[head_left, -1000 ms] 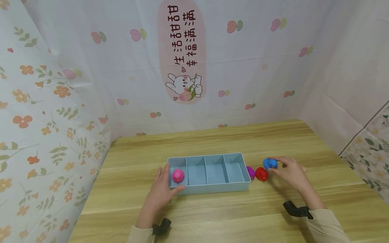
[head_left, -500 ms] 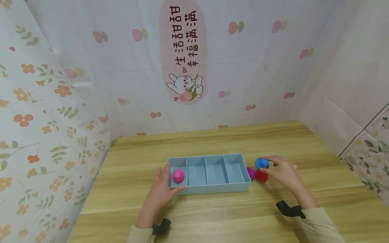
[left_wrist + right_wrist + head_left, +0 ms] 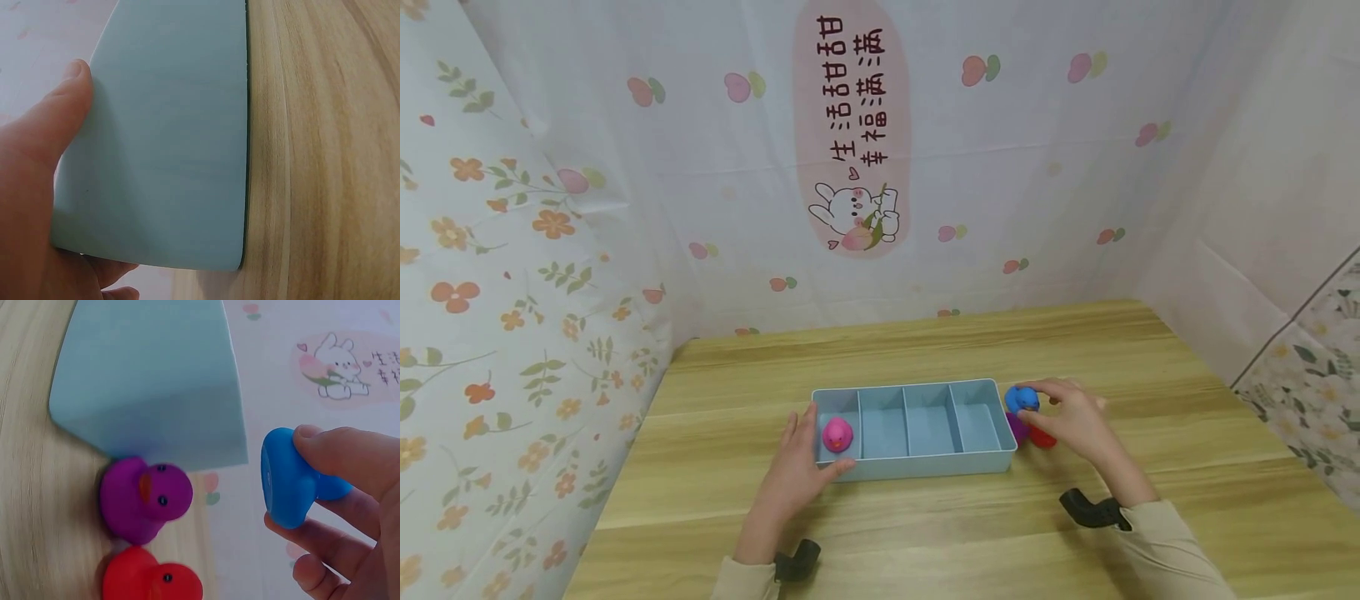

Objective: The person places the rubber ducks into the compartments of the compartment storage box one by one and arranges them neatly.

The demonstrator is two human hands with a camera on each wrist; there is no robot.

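1. Thumb and fingertips of a person's right hand (image 3: 1075,419) pinch a glossy, blue, rubbery-looking toy duck (image 3: 284,478), held upright off the table near the right end of the tray.
2. The duck looks light, hollow and slightly squeezable, unlikely to break; its smooth skin may slip, so a gentle pinch across the rounded body, as here, seems the best hold.
3. The left hand (image 3: 797,462) grips the opposite end of a pale-blue, rectangular, plastic-looking tray (image 3: 917,465), thumb on the near wall, fingers around the end. The tray appears stiff, thin-walled and light, best steadied at a corner.
4. Below the blue duck, a purple toy duck (image 3: 134,500) sits right by the tray's end wall, a red toy duck (image 3: 150,578) beside it.
5. A bright-pink toy duck (image 3: 837,434) sits in the leftmost of four compartments.
6. Beyond the wood-grain table (image 3: 925,533) hangs a pale, fruit-print cloth (image 3: 700,167).
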